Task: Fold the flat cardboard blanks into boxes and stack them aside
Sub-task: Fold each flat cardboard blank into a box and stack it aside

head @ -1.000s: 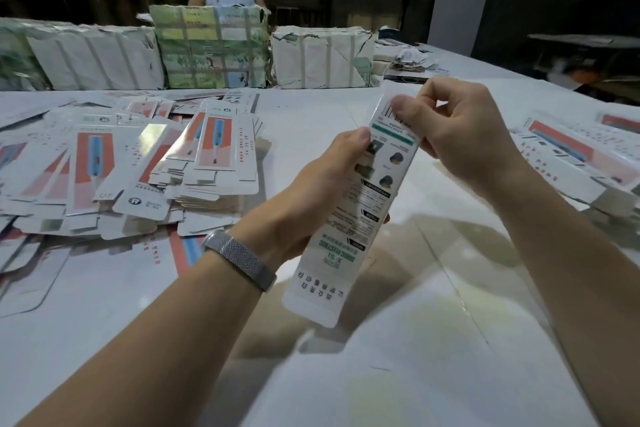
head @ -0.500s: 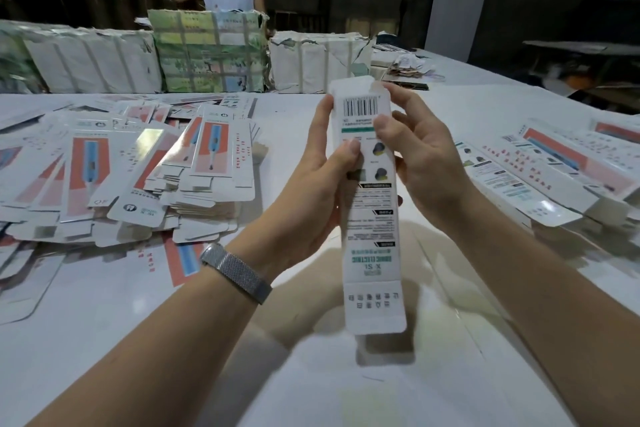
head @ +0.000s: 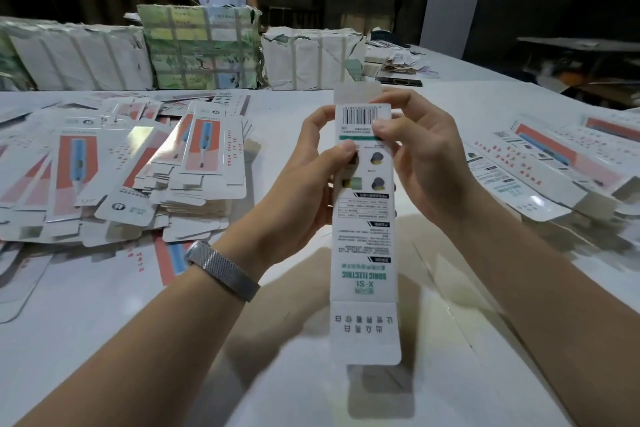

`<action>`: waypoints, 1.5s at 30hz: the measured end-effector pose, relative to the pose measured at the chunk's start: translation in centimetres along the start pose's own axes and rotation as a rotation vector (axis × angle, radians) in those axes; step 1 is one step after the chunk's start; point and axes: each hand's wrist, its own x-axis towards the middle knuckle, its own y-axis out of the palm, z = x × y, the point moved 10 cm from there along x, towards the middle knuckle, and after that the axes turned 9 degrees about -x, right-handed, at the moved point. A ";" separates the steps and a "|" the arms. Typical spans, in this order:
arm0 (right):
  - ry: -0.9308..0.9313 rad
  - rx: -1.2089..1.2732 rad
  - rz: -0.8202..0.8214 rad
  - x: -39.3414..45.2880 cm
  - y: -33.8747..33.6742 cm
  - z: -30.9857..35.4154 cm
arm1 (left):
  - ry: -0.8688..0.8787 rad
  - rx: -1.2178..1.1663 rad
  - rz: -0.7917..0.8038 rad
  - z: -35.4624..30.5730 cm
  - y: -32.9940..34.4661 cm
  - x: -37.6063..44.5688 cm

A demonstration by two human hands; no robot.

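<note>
While I hold it upright above the desk [head: 450, 340], the long printed box [head: 363, 246] sits between my hands with its barcode end up and top flap raised. My left hand [head: 304, 191] grips its left edge, thumb pressed on the printed face. My right hand [head: 422, 156] pinches the barcode end, fingers [head: 382, 123] curled. Flat blanks [head: 145, 163] lie heaped to my left; folded boxes [head: 540, 170] lie to my right.

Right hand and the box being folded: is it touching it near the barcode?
Touching. The head view shows the right hand with its thumb pressed onto the box just below the barcode, its fingers curled behind the top edge; the left hand grips the opposite side.
</note>
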 end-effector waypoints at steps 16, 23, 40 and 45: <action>0.155 0.035 -0.029 0.5 -0.9 -1.1 | 0.020 0.134 0.004 0.2 -0.2 -0.6; 0.119 0.020 -0.082 0.5 -1.4 -0.8 | 0.015 0.114 0.048 0.0 0.4 -0.7; 0.099 -0.074 0.116 0.5 -0.8 -0.2 | 0.024 0.076 0.047 -0.7 -0.3 -1.0; 0.086 -0.107 0.088 0.2 -0.3 -0.1 | 0.022 0.042 0.024 -0.9 -0.7 -1.2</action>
